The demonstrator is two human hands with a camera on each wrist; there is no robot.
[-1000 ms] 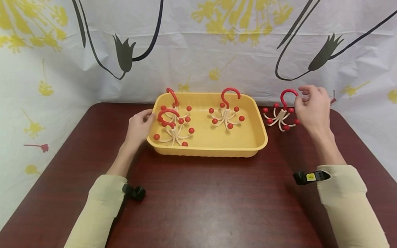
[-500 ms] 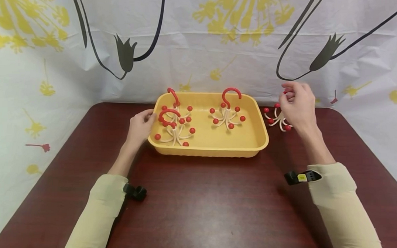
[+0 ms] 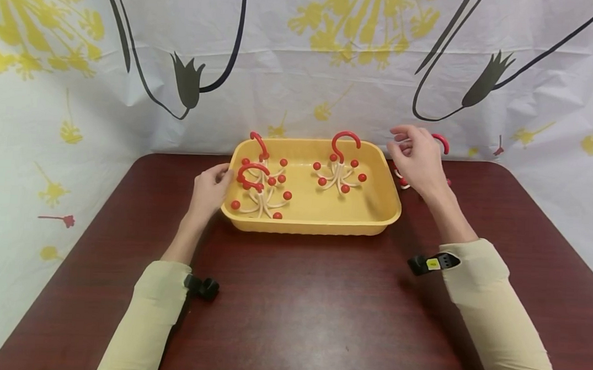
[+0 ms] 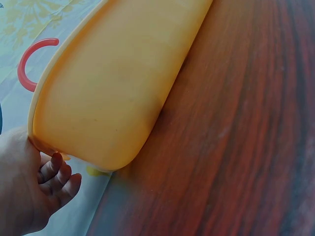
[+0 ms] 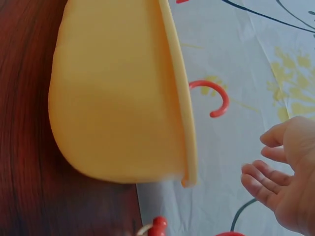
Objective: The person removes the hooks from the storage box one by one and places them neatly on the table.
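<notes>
My left hand (image 3: 211, 188) holds the left end of a yellow plastic tub (image 3: 309, 224), fingers curled at its rim in the left wrist view. Three multi-arm hangers stand in the tub, each with a red hook and pale curved arms tipped with red balls: a back-left hanger (image 3: 260, 145), a front-left hanger (image 3: 261, 201) and one right of the middle (image 3: 339, 173). My right hand (image 3: 419, 160) hovers near the tub's right end, loosely bent and holding nothing. Behind it, a further hanger (image 3: 442, 143) stands on the table, mostly hidden by the hand.
The dark red-brown wooden table (image 3: 291, 306) reaches from the front to a white patterned sheet (image 3: 291, 85) hung along its back. Black wrist cameras are strapped to both sleeves, the right one (image 3: 432, 264) over the table.
My right hand has moved left, away from the hanger on the table and toward the tub's right end. That hanger stays on the table. My left hand and the tub look unmoved.
</notes>
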